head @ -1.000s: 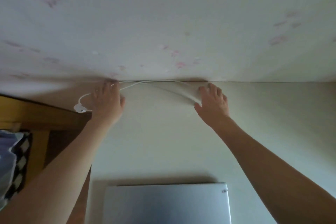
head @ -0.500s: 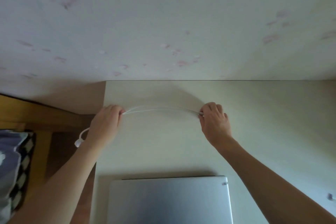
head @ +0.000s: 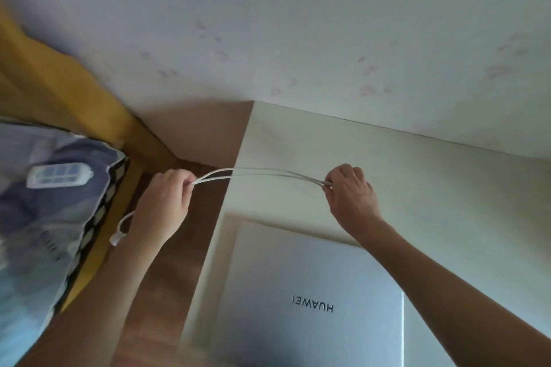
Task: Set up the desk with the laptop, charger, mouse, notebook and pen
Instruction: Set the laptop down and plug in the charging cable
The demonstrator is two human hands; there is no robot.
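A white charger cable (head: pixel 262 172) hangs doubled in two strands between my hands, above the desk's left edge. My left hand (head: pixel 162 205) pinches one end of the strands, and a loose end with a white plug (head: pixel 115 238) dangles below its wrist. My right hand (head: pixel 351 192) pinches the other end over the pale desk (head: pixel 447 188). A closed silver laptop (head: pixel 307 292) lies flat on the desk below my hands, with its logo upside down to me. No mouse, notebook or pen shows.
A white power strip (head: pixel 58 176) lies on blue patterned bedding (head: pixel 44 232) at the left. A yellow wooden bed frame (head: pixel 59 92) runs behind it. Brown wood floor (head: pixel 167 292) shows between bed and desk. Floral wallpaper (head: pixel 298 24) backs the desk.
Both hands have drawn the cable away from the wall and toward me, holding it taut between them. My view has swung left and tilted, bringing the bedding and power strip into sight.
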